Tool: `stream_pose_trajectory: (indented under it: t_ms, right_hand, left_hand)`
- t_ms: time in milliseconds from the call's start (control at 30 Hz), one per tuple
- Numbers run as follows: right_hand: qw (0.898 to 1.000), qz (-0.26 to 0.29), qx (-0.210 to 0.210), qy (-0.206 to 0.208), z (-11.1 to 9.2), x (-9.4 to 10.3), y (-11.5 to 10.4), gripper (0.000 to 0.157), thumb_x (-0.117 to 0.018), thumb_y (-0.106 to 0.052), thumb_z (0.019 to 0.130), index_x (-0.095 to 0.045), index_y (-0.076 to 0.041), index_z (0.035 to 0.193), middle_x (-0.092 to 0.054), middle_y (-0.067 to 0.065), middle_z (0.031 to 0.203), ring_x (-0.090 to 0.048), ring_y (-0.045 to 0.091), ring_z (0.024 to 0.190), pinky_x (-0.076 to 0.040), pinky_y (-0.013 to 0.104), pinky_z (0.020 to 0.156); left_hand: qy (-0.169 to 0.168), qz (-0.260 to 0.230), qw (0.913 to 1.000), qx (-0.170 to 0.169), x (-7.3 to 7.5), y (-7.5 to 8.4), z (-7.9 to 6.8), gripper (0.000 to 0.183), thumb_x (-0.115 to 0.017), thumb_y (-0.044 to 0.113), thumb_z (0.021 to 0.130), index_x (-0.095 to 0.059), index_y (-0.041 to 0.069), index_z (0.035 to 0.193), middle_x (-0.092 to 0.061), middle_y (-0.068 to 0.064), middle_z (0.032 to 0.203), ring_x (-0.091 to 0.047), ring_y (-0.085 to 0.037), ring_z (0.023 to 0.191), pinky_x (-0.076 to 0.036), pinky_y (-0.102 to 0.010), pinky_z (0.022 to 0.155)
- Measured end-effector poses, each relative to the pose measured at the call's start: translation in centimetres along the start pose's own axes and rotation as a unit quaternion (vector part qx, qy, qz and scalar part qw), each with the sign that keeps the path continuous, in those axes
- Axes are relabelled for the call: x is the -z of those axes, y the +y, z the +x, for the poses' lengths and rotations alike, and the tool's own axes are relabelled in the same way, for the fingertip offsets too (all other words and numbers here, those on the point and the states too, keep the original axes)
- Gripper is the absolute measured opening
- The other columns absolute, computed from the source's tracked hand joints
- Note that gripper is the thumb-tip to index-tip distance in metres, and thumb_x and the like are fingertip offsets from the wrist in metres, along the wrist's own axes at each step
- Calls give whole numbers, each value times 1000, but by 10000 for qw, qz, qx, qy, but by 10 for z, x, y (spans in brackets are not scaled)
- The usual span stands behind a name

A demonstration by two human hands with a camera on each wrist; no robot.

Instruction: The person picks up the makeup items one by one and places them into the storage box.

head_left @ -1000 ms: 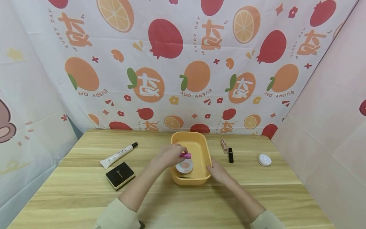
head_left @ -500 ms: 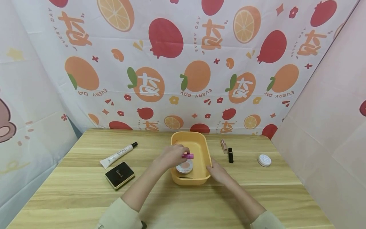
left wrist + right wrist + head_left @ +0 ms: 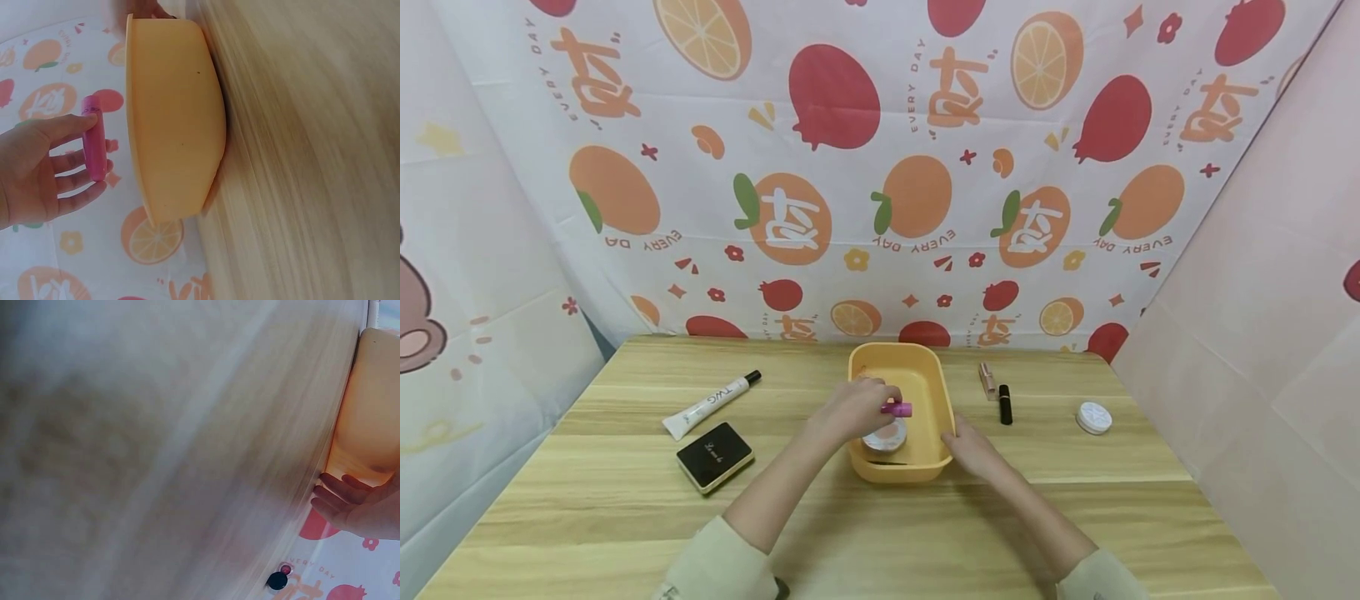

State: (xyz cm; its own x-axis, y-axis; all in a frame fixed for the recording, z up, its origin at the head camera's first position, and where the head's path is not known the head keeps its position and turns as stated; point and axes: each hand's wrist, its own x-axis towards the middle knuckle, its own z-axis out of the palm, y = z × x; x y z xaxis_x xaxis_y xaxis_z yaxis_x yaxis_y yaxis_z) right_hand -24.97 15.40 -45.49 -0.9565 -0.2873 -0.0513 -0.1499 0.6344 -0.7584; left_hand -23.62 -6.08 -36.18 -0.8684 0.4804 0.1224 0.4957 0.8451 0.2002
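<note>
My left hand [image 3: 853,408] is over the yellow plastic bin [image 3: 929,408], pinching a pink lip balm tube [image 3: 95,140] between thumb and fingers. In the left wrist view the tube stands out past the bin's rim, not touching it. Below that hand, inside the bin, lies a round compact [image 3: 886,437] with a pinkish centre, partly hidden by the hand. A thin dark item [image 3: 887,463] lies by the bin's near wall. My right hand [image 3: 976,450] holds the bin's right side near the front corner, thumb at the rim and fingers [image 3: 337,494] along the outside wall.
Left of the bin lie a white squeeze tube [image 3: 707,407] with a black cap and a black square compact [image 3: 715,457]. To the right are a pink lipstick [image 3: 987,381], a black lipstick tube [image 3: 1005,405] and a round white case [image 3: 1093,418]. A patterned cloth [image 3: 917,200] hangs behind the table.
My left hand has shifted slightly to the right over the bin with the pink lip balm tube. The right hand and the bin have stayed in place.
</note>
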Motion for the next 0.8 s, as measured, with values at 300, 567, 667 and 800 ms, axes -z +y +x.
stream_pose_trajectory:
  t_ms: [300,567,667,800]
  right_hand:
    - [10000,10,37,-31,-1,2,0,46,-41,-12,92,-36,8,134,-59,10,96,-58,27,89,-40,54,87]
    - [9999,-109,1,56,0,1,-2,47,-43,-13,92,-36,7,135,-57,18,110,-54,34,100,-38,56,89]
    - [9999,-154,12,60,1,1,-1,47,-43,-13,92,-36,7,135,-56,19,112,-54,35,102,-37,56,90]
    - [9999,-159,23,55,0,0,0,47,-42,-13,92,-36,7,135,-58,17,108,-55,34,99,-37,56,90]
  left_hand:
    - [23,-135,9998,-129,-4,2,1,12,-69,21,82,-69,16,93,-63,0,84,-56,-17,75,-47,-31,61]
    - [104,-30,9998,-192,-6,2,3,12,-69,19,81,-69,16,93,-62,1,81,-55,-16,72,-46,-30,58]
    - [80,-37,9997,-206,-6,2,3,11,-69,19,81,-69,16,92,-61,1,81,-56,-16,73,-46,-30,60]
    - [55,-46,9998,-211,-9,3,3,11,-70,19,81,-69,16,91,-61,1,81,-56,-15,75,-46,-30,63]
